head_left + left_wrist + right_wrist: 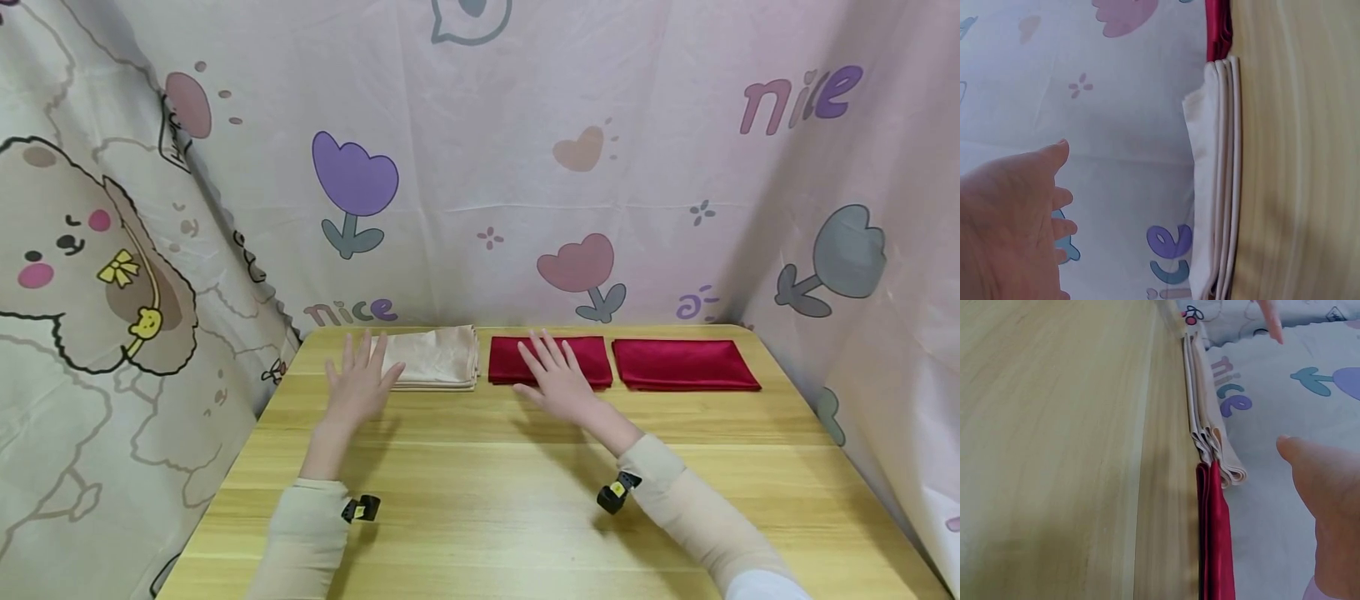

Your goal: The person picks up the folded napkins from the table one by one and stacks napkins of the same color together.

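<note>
Three folded satin cloths lie in a row along the back of the table. The cream cloth is on the left, a red cloth in the middle and a second red cloth on the right. My left hand, fingers spread, overlaps the cream cloth's left end in the head view; in the left wrist view it hangs above the cloth's folded layers. My right hand, also spread, is over the middle red cloth, raised above it in the right wrist view. Neither hand holds anything.
The wooden table stretches from the cloths toward me. A printed curtain hangs right behind its back edge, with more curtain at the left and right sides. Small black wrist cameras sit on both sleeves.
</note>
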`<state>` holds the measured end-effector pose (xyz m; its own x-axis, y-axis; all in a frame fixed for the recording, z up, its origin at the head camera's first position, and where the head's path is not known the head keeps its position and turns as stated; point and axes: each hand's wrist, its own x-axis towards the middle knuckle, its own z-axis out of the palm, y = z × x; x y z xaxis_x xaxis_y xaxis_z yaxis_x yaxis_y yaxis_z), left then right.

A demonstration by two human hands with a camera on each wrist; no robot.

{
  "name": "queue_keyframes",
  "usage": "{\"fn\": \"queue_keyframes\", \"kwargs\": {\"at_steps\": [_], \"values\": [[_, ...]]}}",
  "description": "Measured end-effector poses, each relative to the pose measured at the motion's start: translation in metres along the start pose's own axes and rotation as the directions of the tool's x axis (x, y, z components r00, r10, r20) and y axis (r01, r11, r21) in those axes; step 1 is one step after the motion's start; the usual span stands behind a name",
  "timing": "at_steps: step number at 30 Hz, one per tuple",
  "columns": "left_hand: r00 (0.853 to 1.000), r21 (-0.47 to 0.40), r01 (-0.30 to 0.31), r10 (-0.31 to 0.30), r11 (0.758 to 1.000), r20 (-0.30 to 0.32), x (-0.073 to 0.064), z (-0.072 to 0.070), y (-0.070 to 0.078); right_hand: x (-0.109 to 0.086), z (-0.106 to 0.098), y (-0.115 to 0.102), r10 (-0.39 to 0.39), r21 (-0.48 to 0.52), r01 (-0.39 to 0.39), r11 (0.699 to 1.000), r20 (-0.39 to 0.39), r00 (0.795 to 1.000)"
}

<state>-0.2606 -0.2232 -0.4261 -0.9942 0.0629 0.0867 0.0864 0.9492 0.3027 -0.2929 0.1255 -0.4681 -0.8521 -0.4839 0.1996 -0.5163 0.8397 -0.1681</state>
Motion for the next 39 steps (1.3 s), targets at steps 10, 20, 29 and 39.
{"fn": "queue_keyframes", "kwargs": {"at_steps": [10,20,29,39], "values": [[0.999,-0.099,-0.027,0.029,0.995,0.014,0.005,0.003,0.023,-0.012,-0.007,0.013,0.054,0.063,-0.052,0.997,-0.038,0.998],[0.998,-0.263,-0.054,0.061,0.963,0.017,0.013,0.014,0.05,-0.021,-0.008,0.023,0.131,0.173,-0.114,0.978,-0.088,0.987],[0.995,-0.434,-0.091,0.097,0.896,-0.007,0.022,0.029,0.076,-0.03,-0.009,0.033,0.218,0.272,-0.18,0.945,-0.117,0.969],[0.986,-0.73,-0.112,0.167,0.675,0.004,0.033,0.052,0.093,-0.036,-0.013,0.048,0.326,0.456,-0.23,0.859,-0.143,0.934]]}}
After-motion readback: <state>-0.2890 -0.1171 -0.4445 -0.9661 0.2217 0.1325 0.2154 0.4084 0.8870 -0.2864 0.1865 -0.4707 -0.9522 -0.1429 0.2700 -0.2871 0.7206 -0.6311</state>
